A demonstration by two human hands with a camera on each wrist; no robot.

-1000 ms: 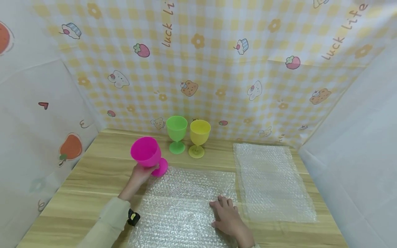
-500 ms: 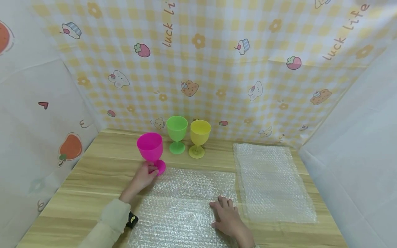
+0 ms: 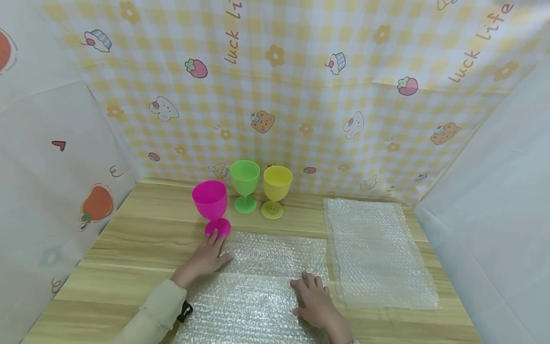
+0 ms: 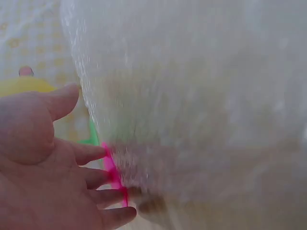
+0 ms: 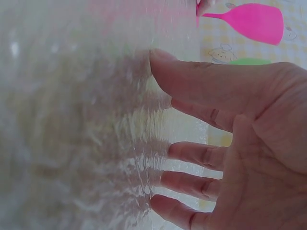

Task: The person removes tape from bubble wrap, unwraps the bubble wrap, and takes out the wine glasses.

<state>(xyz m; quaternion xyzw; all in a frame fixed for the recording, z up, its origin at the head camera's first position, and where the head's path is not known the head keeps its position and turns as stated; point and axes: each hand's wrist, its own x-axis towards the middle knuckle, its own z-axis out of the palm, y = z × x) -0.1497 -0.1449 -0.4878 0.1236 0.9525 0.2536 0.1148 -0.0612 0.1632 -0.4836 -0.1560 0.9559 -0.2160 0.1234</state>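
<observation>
A pink plastic goblet (image 3: pixel 210 200) stands upright at the far left corner of a bubble wrap sheet (image 3: pixel 258 306). The fingers of my left hand (image 3: pixel 205 259) reach over the near edge of its foot, spread and fairly straight, with the thumb out over the sheet. In the left wrist view, fingertips (image 4: pixel 120 215) lie in front of the pink foot. My right hand (image 3: pixel 317 301) rests on the right side of the sheet, its fingers spread. Fingertips (image 5: pixel 165 205) touch the plastic in the right wrist view.
A green goblet (image 3: pixel 245 177) and a yellow goblet (image 3: pixel 277 184) stand upright at the back by the checked cloth (image 3: pixel 301 95). More bubble wrap (image 3: pixel 380 253) lies flat on the right of the wooden table (image 3: pixel 107 258).
The pink goblet has gone from tilted in my left hand to upright on the table. My left hand has let go of its stem and come down to its foot. My right hand stays put.
</observation>
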